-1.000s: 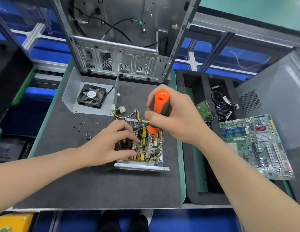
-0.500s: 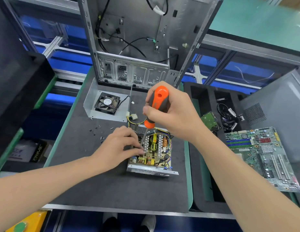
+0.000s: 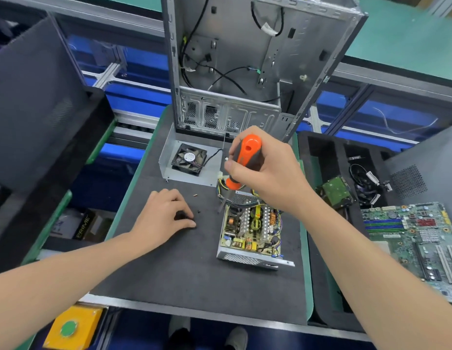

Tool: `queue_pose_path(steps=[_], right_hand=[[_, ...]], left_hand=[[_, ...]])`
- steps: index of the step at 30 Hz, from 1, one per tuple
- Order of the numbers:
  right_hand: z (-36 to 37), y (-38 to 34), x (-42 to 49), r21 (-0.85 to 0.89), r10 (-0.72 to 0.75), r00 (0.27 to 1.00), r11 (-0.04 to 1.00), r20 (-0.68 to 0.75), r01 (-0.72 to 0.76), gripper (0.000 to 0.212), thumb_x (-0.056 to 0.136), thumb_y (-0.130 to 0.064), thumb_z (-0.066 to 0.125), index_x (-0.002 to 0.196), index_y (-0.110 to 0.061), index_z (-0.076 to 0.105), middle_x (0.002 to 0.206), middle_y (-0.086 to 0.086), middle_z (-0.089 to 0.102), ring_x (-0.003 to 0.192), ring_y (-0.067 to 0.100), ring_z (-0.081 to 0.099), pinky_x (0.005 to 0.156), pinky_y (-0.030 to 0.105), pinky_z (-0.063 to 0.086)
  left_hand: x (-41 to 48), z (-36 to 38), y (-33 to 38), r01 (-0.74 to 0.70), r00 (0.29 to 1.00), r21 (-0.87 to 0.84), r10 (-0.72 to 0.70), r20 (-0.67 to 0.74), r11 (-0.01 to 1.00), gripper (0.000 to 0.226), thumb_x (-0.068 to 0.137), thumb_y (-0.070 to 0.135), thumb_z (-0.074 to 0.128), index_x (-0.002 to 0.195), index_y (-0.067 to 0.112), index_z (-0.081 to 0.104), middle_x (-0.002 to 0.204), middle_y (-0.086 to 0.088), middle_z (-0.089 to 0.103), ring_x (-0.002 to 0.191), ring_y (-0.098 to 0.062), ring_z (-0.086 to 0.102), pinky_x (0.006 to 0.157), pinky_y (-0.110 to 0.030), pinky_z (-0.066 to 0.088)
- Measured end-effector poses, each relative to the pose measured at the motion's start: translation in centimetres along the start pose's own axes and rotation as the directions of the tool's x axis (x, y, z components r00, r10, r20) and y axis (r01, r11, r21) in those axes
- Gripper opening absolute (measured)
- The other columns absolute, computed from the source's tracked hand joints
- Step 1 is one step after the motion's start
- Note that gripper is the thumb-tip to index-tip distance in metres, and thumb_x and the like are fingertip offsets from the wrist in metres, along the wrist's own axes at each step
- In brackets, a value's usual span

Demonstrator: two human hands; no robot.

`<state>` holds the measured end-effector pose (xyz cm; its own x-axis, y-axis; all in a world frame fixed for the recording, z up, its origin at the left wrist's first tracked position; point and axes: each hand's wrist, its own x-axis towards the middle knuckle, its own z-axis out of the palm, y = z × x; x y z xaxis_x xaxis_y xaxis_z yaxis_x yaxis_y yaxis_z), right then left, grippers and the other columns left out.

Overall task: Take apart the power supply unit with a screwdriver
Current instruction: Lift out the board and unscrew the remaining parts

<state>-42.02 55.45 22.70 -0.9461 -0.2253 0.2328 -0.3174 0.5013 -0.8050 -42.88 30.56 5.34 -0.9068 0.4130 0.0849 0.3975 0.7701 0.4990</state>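
Black foam tray (image 3: 321,157) at right is holding a green-boarded hard drive (image 3: 333,189) and black cables (image 3: 366,183). Open silver power supply box (image 3: 245,258), mid-mat, is holding its circuit board (image 3: 250,228), so unscrewing seems underway. Right hand (image 3: 270,178) is clamping the orange-and-grey screwdriver (image 3: 246,155); left hand (image 3: 161,215) is curling over small dark screws (image 3: 199,211), pinch unclear; next, the tip needs seating in a board screw

I am looking down at a dark grey mat (image 3: 184,279) with a green rim, which is carrying everything here. The opened power supply unit (image 3: 250,233) is sitting on its near right part, circuit board facing up. A bent metal panel (image 3: 167,157) holding a black fan (image 3: 189,159) is lying farther back. A computer case (image 3: 232,114) is standing upright at the far edge. Two tiny screws (image 3: 194,195) are lying loose left of the unit.
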Motion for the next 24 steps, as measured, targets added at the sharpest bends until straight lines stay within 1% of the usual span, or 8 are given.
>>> queue_pose_path(steps=[3, 9, 14, 17, 19, 21, 22, 24], right_hand=[[0.3, 0.1, 0.0, -0.004, 0.014, 1.000, 1.000, 0.001, -0.014, 0.017, 0.089, -0.020, 0.078, 0.095, -0.023, 0.062, 0.073, -0.005, 0.065, 0.062, 0.019, 0.058, 0.062, 0.031, 0.051], [-0.1, 0.0, -0.9, 0.028, 0.039, 0.999, 0.999, -0.006, -0.039, 0.017, 0.090, -0.023, 0.078, 0.098, -0.021, 0.063, 0.076, 0.000, 0.066, 0.067, 0.026, 0.063, 0.066, 0.042, 0.055], [-1.0, 0.1, -1.9, -0.004, 0.047, 0.999, 0.999, -0.023, -0.047, 0.020, 0.087, -0.022, 0.081, 0.098, -0.025, 0.064, 0.078, -0.017, 0.061, 0.072, 0.017, 0.066, 0.068, 0.040, 0.058], [-1.3, 0.4, -2.6, -0.035, 0.056, 0.997, 0.998, -0.054, -0.058, 0.021, 0.085, -0.022, 0.082, 0.096, -0.026, 0.064, 0.081, -0.016, 0.061, 0.074, 0.017, 0.068, 0.070, 0.038, 0.056], [-0.9, 0.3, -3.2, -0.077, 0.006, 0.997, 0.997, -0.075, -0.012, 0.022, 0.083, -0.020, 0.082, 0.097, -0.025, 0.065, 0.086, -0.013, 0.061, 0.075, 0.012, 0.064, 0.071, 0.030, 0.052], [0.2, 0.1, -3.8, -0.131, -0.081, 0.995, 0.989, -0.056, 0.073, 0.023, 0.081, -0.018, 0.082, 0.097, -0.024, 0.066, 0.092, -0.011, 0.063, 0.084, 0.010, 0.061, 0.077, 0.022, 0.047], [0.9, 0.1, -4.0, -0.145, -0.113, 0.993, 0.984, -0.030, 0.108, 0.023, 0.080, -0.017, 0.081, 0.096, -0.022, 0.066, 0.093, -0.009, 0.064, 0.088, 0.009, 0.060, 0.079, 0.020, 0.046], [2.7, 0.4, -4.4, -0.135, -0.120, 0.993, 0.983, 0.019, 0.121, 0.023, 0.077, -0.014, 0.082, 0.093, -0.020, 0.065, 0.090, -0.012, 0.062, 0.089, 0.003, 0.057, 0.080, 0.015, 0.041]], left_hand=[[0.1, 0.3, -0.3, -0.009, 0.999, 0.004, 0.009, 0.031, 1.000, 0.020, 0.075, 0.048, 0.088, 0.086, 0.034, 0.080, 0.090, 0.017, 0.051, 0.089, -0.012, 0.050, 0.085, -0.032, 0.030], [0.5, 0.4, -0.6, -0.011, 0.998, 0.011, 0.010, 0.056, 1.000, 0.024, 0.073, 0.052, 0.089, 0.087, 0.035, 0.079, 0.092, 0.018, 0.052, 0.091, -0.010, 0.050, 0.085, -0.030, 0.028], [0.8, -0.1, -0.3, -0.008, 0.997, 0.014, 0.007, 0.083, 1.000, 0.030, 0.072, 0.056, 0.088, 0.093, 0.038, 0.077, 0.094, 0.018, 0.054, 0.093, -0.008, 0.049, 0.089, -0.029, 0.030], [1.1, -0.8, 0.8, 0.023, 1.000, -0.102, -0.024, -0.004, 0.995, 0.030, 0.077, 0.050, 0.087, 0.099, 0.038, 0.070, 0.092, 0.019, 0.061, 0.088, 0.000, 0.052, 0.087, -0.028, 0.033], [1.5, -1.5, 1.6, 0.074, 0.993, -0.319, -0.099, -0.061, 0.945, 0.015, 0.089, 0.037, 0.079, 0.100, 0.037, 0.069, 0.085, 0.014, 0.068, 0.080, -0.004, 0.059, 0.080, -0.021, 0.042], [1.5, -2.5, 2.3, 0.081, 0.989, -0.494, -0.133, -0.071, 0.866, 0.014, 0.097, 0.026, 0.070, 0.104, 0.039, 0.071, 0.080, 0.008, 0.069, 0.070, -0.006, 0.058, 0.070, -0.015, 0.045], [1.4, -3.2, 2.4, 0.053, 0.992, -0.503, -0.104, -0.074, 0.862, 0.016, 0.099, 0.026, 0.067, 0.106, 0.039, 0.072, 0.080, 0.006, 0.067, 0.070, -0.007, 0.057, 0.069, -0.015, 0.044], [0.7, -4.6, 2.0, -0.040, 0.998, -0.425, 0.019, -0.055, 0.904, 0.015, 0.097, 0.030, 0.063, 0.105, 0.034, 0.075, 0.089, 0.007, 0.062, 0.081, -0.012, 0.057, 0.074, -0.014, 0.042]])
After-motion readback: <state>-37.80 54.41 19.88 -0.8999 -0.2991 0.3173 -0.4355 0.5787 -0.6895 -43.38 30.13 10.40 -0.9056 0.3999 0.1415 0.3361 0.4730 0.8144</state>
